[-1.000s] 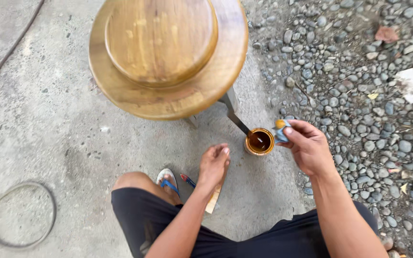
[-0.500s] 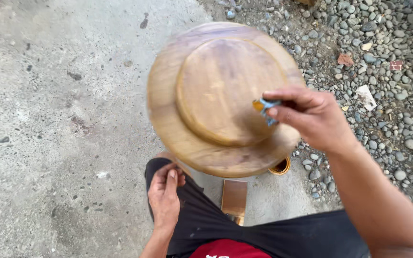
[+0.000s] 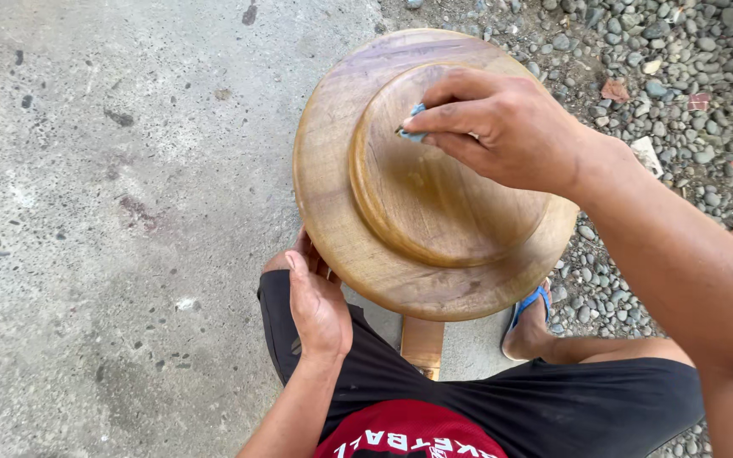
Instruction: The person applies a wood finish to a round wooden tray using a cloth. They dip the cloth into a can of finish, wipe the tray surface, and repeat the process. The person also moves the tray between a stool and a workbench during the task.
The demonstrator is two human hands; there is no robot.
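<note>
1. Where a second ago the right hand [image 3: 502, 127] hovered at a small tin on the ground, it now lies on the round wooden piece [image 3: 422, 178], so the work has moved from tin to wood.
2. Its grip is narrow, fingertips pinched on a small blue pad [image 3: 413, 121] pressed to the raised inner disc, just under the fingers.
3. The tin no longer shows; the wooden piece now fills the view beneath that grip.
4. The left hand [image 3: 320, 301] has left the ground and rests on the knee in black shorts [image 3: 468, 399], fingers loosely curled, holding nothing, just below the wood's outer rim.
5. Beyond the right grip lies gravel [image 3: 680, 68]; left of it, bare concrete [image 3: 112, 212].
</note>
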